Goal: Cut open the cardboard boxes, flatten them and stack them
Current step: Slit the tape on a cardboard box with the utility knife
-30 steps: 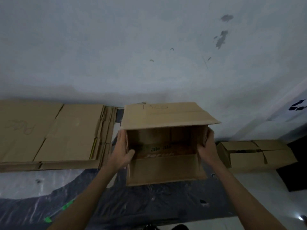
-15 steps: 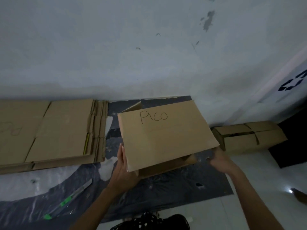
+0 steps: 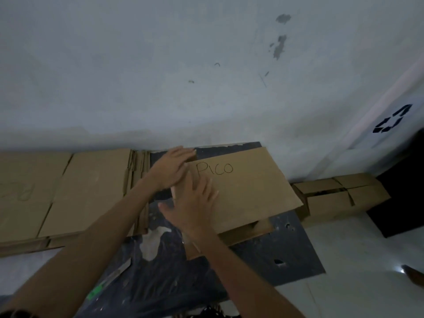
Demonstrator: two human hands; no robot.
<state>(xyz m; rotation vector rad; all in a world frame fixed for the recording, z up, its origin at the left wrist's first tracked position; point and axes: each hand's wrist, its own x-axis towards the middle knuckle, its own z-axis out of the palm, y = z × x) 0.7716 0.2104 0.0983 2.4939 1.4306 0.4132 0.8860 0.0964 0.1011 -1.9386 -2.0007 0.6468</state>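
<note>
My left hand [image 3: 171, 171] and right hand [image 3: 195, 207] press flat, fingers straight, on the PICO box [image 3: 252, 191] lying on the dark mat [image 3: 275, 255]. Pressed only at its left end, it may spring open.

Your left hand [image 3: 172, 169] and right hand [image 3: 191, 208] rest flat, fingers [image 3: 181, 154] straight, on the left end of the box [image 3: 247, 193] marked PICO, on a dark sheet [image 3: 263, 253] between the flattened stack [image 3: 80, 191] and a second box [image 3: 339, 198].
</note>
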